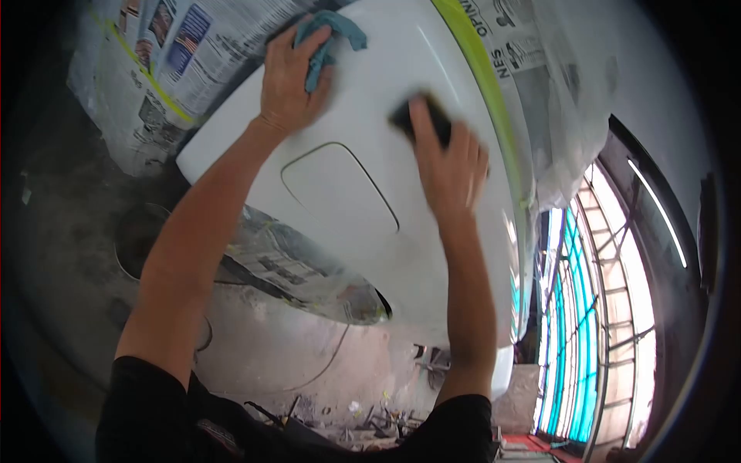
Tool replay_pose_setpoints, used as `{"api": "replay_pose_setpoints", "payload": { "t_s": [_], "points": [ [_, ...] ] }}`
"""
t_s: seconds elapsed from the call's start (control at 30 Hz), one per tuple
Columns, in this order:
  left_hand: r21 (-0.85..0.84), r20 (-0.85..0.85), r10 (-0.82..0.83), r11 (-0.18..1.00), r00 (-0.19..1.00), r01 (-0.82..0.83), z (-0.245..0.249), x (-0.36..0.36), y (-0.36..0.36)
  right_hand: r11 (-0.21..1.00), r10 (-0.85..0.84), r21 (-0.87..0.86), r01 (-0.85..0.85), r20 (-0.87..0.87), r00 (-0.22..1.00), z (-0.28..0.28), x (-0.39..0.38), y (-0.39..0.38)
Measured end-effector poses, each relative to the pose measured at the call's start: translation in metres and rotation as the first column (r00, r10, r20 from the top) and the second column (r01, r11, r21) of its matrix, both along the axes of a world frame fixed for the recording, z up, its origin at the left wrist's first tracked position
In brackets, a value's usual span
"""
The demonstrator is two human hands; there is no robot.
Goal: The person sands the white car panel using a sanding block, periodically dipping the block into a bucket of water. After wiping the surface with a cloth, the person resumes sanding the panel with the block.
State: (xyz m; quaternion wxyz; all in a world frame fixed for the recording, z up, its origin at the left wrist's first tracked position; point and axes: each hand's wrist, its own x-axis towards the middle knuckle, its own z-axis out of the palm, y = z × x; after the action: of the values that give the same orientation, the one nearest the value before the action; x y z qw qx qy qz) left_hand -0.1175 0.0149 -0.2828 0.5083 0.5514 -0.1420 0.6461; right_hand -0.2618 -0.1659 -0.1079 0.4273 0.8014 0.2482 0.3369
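A white car body panel with a rounded fuel flap lies in front of me. At the panel's upper left, my left hand is closed around a crumpled blue cloth, part of which sticks out past the fingers. My right hand grips a dark block, like a sanding block, against the panel to the right of the flap. Hand and block are slightly smeared by motion. The block's underside is hidden.
Newspaper masking borders the panel at upper left. Green tape and more paper run along its right edge. Masked paper hangs below the panel. A hose lies on the floor, with clutter at the bottom. Bright windows stand at right.
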Motion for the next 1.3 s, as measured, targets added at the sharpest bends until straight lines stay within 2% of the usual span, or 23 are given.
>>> {"api": "replay_pose_setpoints", "payload": {
  "t_s": [0.07,0.1,0.13,0.17,0.2,0.3,0.33,0.4,0.5,0.6,0.67,0.73,0.77,0.8,0.93,1.0,1.1,1.17,1.2,1.23,1.3],
  "points": [
    [0.018,-0.012,0.024,1.000,1.000,-0.024,-0.001,0.001,-0.001,0.999,0.034,0.008,-0.034,0.023,0.999,-0.036,-0.070,-0.086],
    [0.023,-0.014,0.033,0.999,0.999,-0.033,-0.001,0.000,0.000,0.995,0.032,0.096,-0.033,0.015,0.999,-0.052,-0.099,-0.116],
    [0.033,-0.011,0.043,0.999,0.999,-0.043,0.001,-0.001,0.002,0.982,0.030,0.187,-0.032,0.013,0.999,-0.053,-0.113,-0.111],
    [0.046,-0.004,0.055,0.997,0.998,-0.055,0.004,-0.003,0.002,0.986,0.029,0.164,-0.035,0.040,0.999,-0.051,-0.110,-0.112],
    [-0.049,-0.133,-0.103,0.994,0.986,0.097,0.002,-0.013,0.000,0.988,0.026,0.148,-0.036,0.072,0.997,-0.049,-0.097,-0.116],
    [0.011,-0.231,0.009,1.000,0.973,-0.007,-0.006,-0.004,-0.005,0.982,0.039,0.180,-0.053,0.083,0.996,-0.015,-0.042,-0.047],
    [0.011,-0.228,-0.032,0.999,0.973,0.036,-0.010,-0.002,-0.004,0.978,0.049,0.197,-0.063,0.074,0.996,-0.015,-0.037,-0.042],
    [0.041,-0.151,0.066,0.997,0.986,-0.061,-0.023,0.010,-0.001,0.973,0.058,0.221,-0.072,0.067,0.996,-0.013,-0.039,-0.047],
    [0.071,-0.021,0.082,0.994,0.996,-0.080,-0.012,0.013,-0.007,0.989,0.024,0.145,-0.034,0.067,0.997,-0.045,-0.097,-0.110],
    [0.055,-0.028,0.058,0.997,0.998,-0.056,-0.008,0.008,-0.005,0.961,0.044,0.273,-0.054,0.042,0.998,-0.058,-0.132,-0.144],
    [0.045,-0.038,0.034,0.998,0.999,-0.032,-0.007,0.005,-0.006,0.988,0.020,0.151,-0.034,0.092,0.996,-0.038,-0.105,-0.122],
    [0.048,-0.024,0.031,0.998,0.999,-0.030,-0.003,0.004,-0.005,0.978,0.161,0.119,-0.172,0.094,0.982,0.003,-0.046,-0.082],
    [0.054,-0.038,0.034,0.998,0.999,-0.031,-0.003,0.004,-0.005,0.984,0.068,0.161,-0.077,0.056,0.996,0.016,-0.032,-0.061],
    [0.056,-0.057,0.041,0.998,0.998,-0.038,-0.004,0.003,-0.005,0.966,0.077,0.244,-0.082,0.028,0.997,0.019,-0.024,-0.052],
    [0.091,-0.082,0.071,0.994,0.994,-0.064,0.000,-0.001,-0.003,0.981,0.092,0.166,-0.101,0.057,0.994,-0.006,-0.074,-0.106],
    [0.084,-0.026,0.073,0.994,0.997,-0.070,0.000,0.002,-0.004,0.971,0.068,0.224,-0.086,0.083,0.994,-0.030,-0.115,-0.146],
    [0.081,-0.012,0.076,0.994,0.997,-0.075,-0.002,0.005,-0.004,0.978,0.099,0.169,-0.119,0.118,0.988,-0.022,-0.102,-0.141],
    [0.074,-0.038,0.064,0.995,0.997,-0.061,-0.002,0.007,-0.008,0.984,0.103,0.143,-0.108,0.043,0.994,0.016,-0.059,-0.101],
    [0.075,-0.057,0.045,0.996,0.997,-0.041,-0.004,0.007,-0.008,0.967,0.167,0.177,-0.181,0.095,0.981,0.027,-0.034,-0.082],
    [0.072,-0.079,0.032,0.997,0.996,-0.026,-0.005,0.006,-0.006,0.966,0.156,0.201,-0.165,0.059,0.986,0.040,-0.024,-0.067],
    [0.073,-0.133,0.033,0.997,0.990,-0.024,-0.005,0.000,-0.004,0.950,0.211,0.219,-0.221,0.069,0.975,0.035,-0.027,-0.078]
  ]
}}
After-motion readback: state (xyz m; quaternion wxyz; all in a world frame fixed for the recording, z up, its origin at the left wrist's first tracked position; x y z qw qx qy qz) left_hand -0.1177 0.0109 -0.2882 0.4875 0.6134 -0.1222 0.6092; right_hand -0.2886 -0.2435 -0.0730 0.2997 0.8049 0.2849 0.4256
